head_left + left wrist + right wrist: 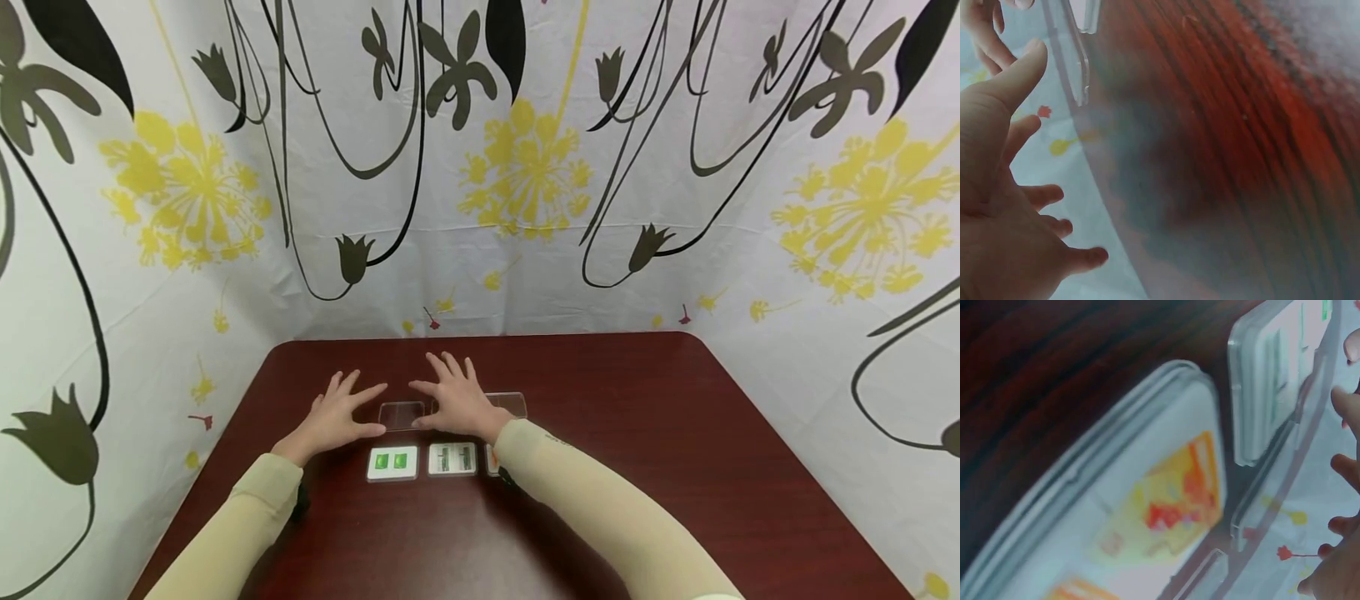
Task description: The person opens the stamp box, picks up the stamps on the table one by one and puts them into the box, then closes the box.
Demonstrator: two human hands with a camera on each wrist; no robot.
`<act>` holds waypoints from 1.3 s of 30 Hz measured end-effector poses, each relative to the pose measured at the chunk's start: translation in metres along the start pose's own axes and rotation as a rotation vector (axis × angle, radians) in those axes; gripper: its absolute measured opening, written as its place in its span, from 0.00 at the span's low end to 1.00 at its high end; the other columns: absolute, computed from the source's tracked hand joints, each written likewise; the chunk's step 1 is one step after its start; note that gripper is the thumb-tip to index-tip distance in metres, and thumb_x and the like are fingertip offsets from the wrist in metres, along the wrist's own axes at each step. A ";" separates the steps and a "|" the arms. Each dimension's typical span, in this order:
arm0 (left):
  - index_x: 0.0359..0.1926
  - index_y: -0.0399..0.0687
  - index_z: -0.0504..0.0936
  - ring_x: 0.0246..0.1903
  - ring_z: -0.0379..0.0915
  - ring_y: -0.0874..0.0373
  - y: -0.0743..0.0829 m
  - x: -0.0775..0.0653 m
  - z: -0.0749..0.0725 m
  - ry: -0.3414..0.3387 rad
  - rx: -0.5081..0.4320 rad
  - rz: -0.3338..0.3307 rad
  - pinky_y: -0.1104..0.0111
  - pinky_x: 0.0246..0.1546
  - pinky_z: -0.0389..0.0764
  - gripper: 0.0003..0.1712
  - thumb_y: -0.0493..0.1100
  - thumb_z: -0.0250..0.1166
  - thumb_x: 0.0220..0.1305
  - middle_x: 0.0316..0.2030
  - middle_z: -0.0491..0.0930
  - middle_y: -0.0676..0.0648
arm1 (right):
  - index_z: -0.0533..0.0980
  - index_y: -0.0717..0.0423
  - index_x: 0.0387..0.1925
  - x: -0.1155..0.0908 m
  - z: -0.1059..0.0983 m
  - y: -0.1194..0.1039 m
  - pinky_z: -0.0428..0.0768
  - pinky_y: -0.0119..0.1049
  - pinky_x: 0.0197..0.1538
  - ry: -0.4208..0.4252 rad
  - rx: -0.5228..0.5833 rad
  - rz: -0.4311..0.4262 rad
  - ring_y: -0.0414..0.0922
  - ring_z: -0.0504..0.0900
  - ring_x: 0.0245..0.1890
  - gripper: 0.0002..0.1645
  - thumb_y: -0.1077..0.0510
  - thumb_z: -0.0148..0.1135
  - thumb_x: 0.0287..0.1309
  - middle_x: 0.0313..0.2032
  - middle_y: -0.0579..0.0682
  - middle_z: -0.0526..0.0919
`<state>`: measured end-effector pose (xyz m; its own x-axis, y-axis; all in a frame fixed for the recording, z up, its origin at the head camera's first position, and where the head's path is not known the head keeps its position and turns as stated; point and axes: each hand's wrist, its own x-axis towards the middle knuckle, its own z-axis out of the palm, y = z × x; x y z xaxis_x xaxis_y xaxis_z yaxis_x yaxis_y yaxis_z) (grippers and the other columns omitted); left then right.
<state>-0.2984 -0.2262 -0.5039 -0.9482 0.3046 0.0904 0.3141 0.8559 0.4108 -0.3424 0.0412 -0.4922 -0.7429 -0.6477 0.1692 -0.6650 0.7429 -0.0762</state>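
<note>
My left hand [333, 423], fingers spread, is by the left edge of a clear plastic case [402, 415]. Across from it, my right hand [459, 405] also has its fingers spread and overlaps a second clear piece, mostly hidden. Neither hand grips anything. In front lies a row of cased cards: one with two green pictures [392, 463], one with grey-green pictures [452, 458], and one with orange pictures [1172, 500], largely covered by my right forearm in the head view.
Another clear plastic piece [508, 403] lies just beyond my right wrist. All of it sits on a dark red wooden table [637, 417]. A white cloth with yellow flowers [525, 175] hangs behind the table and along its sides.
</note>
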 end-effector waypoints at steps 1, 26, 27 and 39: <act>0.75 0.61 0.66 0.74 0.30 0.27 -0.001 0.002 0.001 -0.013 0.001 -0.006 0.24 0.58 0.45 0.47 0.64 0.72 0.58 0.76 0.45 0.31 | 0.69 0.31 0.71 0.000 0.002 0.000 0.46 0.68 0.70 -0.013 0.000 0.005 0.60 0.44 0.77 0.47 0.22 0.64 0.52 0.79 0.55 0.47; 0.65 0.54 0.80 0.73 0.36 0.27 -0.002 0.009 0.011 -0.063 -0.009 0.003 0.24 0.59 0.43 0.33 0.56 0.74 0.60 0.74 0.56 0.33 | 0.81 0.43 0.60 0.000 0.023 0.002 0.53 0.66 0.69 -0.042 0.054 -0.018 0.58 0.49 0.76 0.38 0.27 0.65 0.56 0.77 0.50 0.53; 0.65 0.54 0.79 0.73 0.36 0.28 -0.001 0.009 0.010 -0.065 -0.004 0.004 0.24 0.59 0.43 0.33 0.56 0.74 0.60 0.74 0.56 0.33 | 0.81 0.44 0.60 0.000 0.023 0.002 0.53 0.65 0.70 -0.043 0.042 -0.027 0.58 0.49 0.76 0.38 0.27 0.64 0.56 0.77 0.50 0.53; 0.67 0.53 0.78 0.73 0.38 0.28 -0.001 0.006 0.004 -0.076 0.023 0.033 0.25 0.59 0.44 0.34 0.58 0.71 0.62 0.73 0.57 0.33 | 0.80 0.45 0.60 0.001 0.016 0.002 0.52 0.64 0.71 -0.049 -0.001 -0.087 0.56 0.49 0.76 0.39 0.25 0.59 0.59 0.77 0.51 0.52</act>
<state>-0.3042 -0.2236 -0.5080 -0.9311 0.3631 0.0343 0.3473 0.8539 0.3876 -0.3458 0.0398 -0.5077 -0.6855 -0.7170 0.1267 -0.7269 0.6839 -0.0627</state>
